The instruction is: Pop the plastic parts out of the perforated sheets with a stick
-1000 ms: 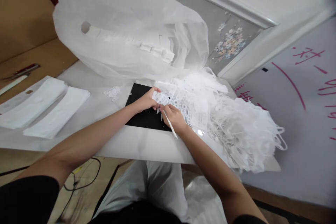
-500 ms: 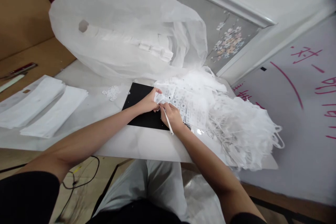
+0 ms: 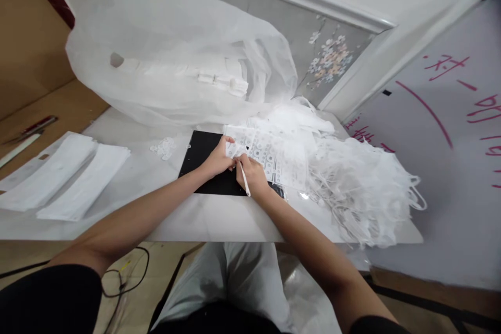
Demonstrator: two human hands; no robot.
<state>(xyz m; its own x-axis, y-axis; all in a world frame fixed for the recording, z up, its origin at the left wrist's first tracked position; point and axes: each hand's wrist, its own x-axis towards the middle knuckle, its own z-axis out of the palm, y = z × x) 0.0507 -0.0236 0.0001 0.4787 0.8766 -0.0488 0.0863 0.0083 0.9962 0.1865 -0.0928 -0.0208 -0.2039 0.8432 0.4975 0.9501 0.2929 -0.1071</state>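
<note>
A translucent white sheet printed with small grey shapes [image 3: 270, 146] lies partly over a black mat [image 3: 201, 156]. My left hand [image 3: 219, 159] is closed on the sheet's left end, thumb on top. Close beside it, my right hand [image 3: 254, 175] grips a slim white pen-like tool [image 3: 245, 183], its back end pointing toward me. The tool's tip is hidden between the hands, near the sheet's lower left corner. A small black mark shows on the sheet just above my right hand.
A tangled heap of white strips [image 3: 364, 188] covers the table's right side. Behind stands a big translucent bag [image 3: 156, 21] with white pieces inside. Small clear scraps [image 3: 163, 148] lie left of the mat, with white sheet stacks [image 3: 84, 182] further left. A whiteboard [image 3: 430, 177] borders the right.
The camera view has shifted slightly. Both hands stay together at the sheet's left end, and the tool is still in my right hand.
</note>
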